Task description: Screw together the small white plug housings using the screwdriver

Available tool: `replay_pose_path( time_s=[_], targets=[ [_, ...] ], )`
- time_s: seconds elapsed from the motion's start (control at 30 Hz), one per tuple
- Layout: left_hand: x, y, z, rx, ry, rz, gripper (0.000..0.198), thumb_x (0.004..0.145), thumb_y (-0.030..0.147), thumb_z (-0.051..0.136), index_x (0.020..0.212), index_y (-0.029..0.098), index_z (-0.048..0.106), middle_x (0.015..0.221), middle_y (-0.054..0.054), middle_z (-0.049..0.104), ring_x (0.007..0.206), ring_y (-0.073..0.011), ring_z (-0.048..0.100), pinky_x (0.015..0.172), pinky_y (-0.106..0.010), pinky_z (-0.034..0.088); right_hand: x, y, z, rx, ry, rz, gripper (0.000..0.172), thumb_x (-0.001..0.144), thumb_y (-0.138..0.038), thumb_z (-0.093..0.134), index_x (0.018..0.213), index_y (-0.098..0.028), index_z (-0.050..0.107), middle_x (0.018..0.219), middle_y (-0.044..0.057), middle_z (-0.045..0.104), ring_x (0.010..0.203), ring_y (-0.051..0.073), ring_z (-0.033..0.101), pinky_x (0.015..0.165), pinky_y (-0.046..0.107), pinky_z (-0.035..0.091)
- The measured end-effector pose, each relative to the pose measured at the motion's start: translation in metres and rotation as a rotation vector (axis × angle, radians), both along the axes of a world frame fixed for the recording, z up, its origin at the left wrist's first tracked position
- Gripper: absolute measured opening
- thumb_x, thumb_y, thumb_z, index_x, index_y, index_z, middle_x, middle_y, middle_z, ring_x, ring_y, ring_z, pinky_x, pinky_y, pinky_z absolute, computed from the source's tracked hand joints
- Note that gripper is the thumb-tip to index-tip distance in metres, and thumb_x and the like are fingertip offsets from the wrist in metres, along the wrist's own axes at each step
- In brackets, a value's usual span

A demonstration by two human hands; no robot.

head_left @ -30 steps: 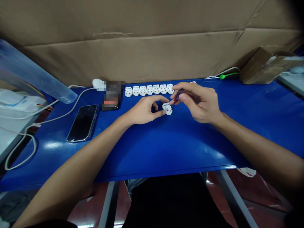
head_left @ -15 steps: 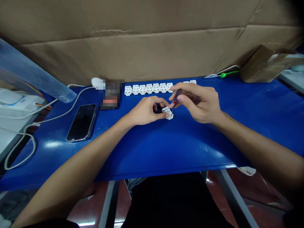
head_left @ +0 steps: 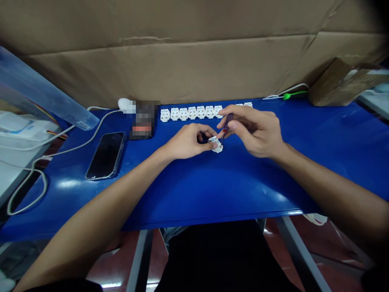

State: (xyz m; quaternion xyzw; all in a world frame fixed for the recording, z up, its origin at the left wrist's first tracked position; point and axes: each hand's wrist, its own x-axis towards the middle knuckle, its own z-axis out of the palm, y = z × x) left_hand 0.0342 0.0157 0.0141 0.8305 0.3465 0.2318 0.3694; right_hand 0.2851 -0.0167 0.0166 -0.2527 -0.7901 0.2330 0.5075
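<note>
The small white plug (head_left: pixel 216 145) is a square plastic block with little holes and marks on its face. It sits tilted, held up just over the desk. The small screwdriver (head_left: pixel 226 129) has a dark purple see-through handle, a bit of red, and a thin metal stick.

A big brown cardboard sheet (head_left: pixel 182 61) stands behind the blue desk (head_left: pixel 212 190), with folds and creases across it. The desk has a shiny top, and gray metal legs (head_left: pixel 139 259) go down to a dark red floor (head_left: pixel 118 259). On the left, a clear plastic sheet (head_left: pixel 42 95) leans over the desk's edge. A brown cardboard box (head_left: pixel 338 83) sits at the back right corner. A black phone (head_left: pixel 105 155) lies face up on the left, and a long white cable (head_left: pixel 73 148) curls past it. A blurred thing (head_left: pixel 144 121) sits behind the phone, too fuzzy to tell what it is. A green tool handle (head_left: pixel 294 95) lies at the back on the right. A row of white plugs (head_left: pixel 191 114) stands along the back of the desk, and it goes on behind the right hand.

The left hand (head_left: pixel 188 142) pinches the white plug in its fingers, gripping it firmly. The right hand (head_left: pixel 257 132) grips the screwdriver between its thumb and fingers, with the tip pointing down at the plug. The tip is right by the plug, but I cannot tell if they touch.
</note>
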Motion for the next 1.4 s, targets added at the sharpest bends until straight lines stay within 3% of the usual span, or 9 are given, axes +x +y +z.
replay_pose_path(
  time_s=[0.57,0.87,1.4],
  targets=[
    [0.0003,-0.0009,0.0001,0.008,0.009,0.012,0.03,0.089,0.042,0.087,0.111,0.022,0.086,0.109,-0.006,0.088,0.082,-0.0182,0.072,0.079,-0.036,0.056,0.0005,-0.0009,0.0009,0.008,-0.02,-0.021,0.036,0.114,-0.031,0.067,0.149,-0.032,0.077,0.119,0.002,0.088,0.087,0.017,0.088,0.083,0.032,0.077],
    [0.002,-0.0037,0.0015,0.011,0.028,0.041,0.027,0.09,0.044,0.087,0.109,0.024,0.086,0.106,-0.005,0.087,0.083,-0.0189,0.071,0.08,-0.037,0.055,0.0003,-0.0001,0.0003,0.01,-0.025,-0.049,0.035,0.114,-0.039,0.068,0.147,-0.034,0.078,0.117,0.002,0.089,0.086,0.018,0.087,0.082,0.031,0.076],
    [0.0028,-0.003,0.0001,0.006,0.016,0.045,0.024,0.088,0.037,0.086,0.108,0.024,0.086,0.103,-0.004,0.086,0.082,-0.0184,0.071,0.079,-0.037,0.054,-0.0004,-0.0014,0.0017,0.043,-0.012,-0.025,0.037,0.112,-0.024,0.069,0.148,-0.03,0.077,0.116,0.001,0.088,0.087,0.016,0.087,0.081,0.029,0.076]
  ],
)
